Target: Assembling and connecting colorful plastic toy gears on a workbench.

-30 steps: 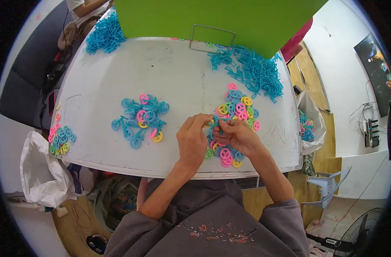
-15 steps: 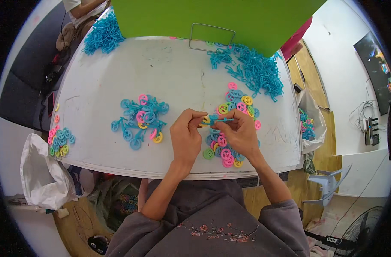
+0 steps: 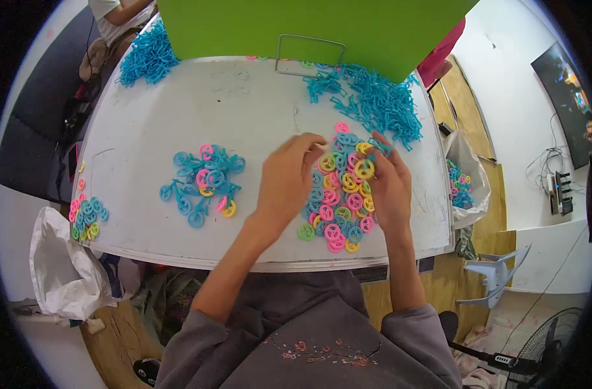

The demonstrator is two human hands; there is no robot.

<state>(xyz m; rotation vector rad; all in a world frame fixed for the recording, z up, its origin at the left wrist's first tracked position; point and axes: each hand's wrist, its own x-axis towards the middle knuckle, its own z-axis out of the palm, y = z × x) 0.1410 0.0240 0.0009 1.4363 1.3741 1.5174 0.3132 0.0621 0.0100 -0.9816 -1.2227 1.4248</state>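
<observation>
My right hand (image 3: 392, 191) is closed over the right side of a pile of small plastic wheels (image 3: 332, 230) in pink, blue, yellow and green. Its fingers hold a blue forked stick (image 3: 380, 146), and a yellow wheel (image 3: 364, 169) shows beside the fingertips. At the pile's left edge hovers my left hand (image 3: 288, 178), slightly blurred, its fingers curved and apart with nothing visible in them. To the left lies a heap of blue sticks with wheels on them (image 3: 205, 178).
Blue sticks are piled at the back right (image 3: 386, 104) and back left (image 3: 150, 58) of the white table (image 3: 244, 123). A green board (image 3: 309, 29) with a wire loop (image 3: 310, 72) stands behind. Loose wheels (image 3: 88, 217) lie at the left edge. White bags hang at both sides (image 3: 69, 266).
My hands have moved apart. The right has gone up and right with the blue stick; the left has drawn up and away from the yellow wheel it was touching. The view has shifted slightly.
</observation>
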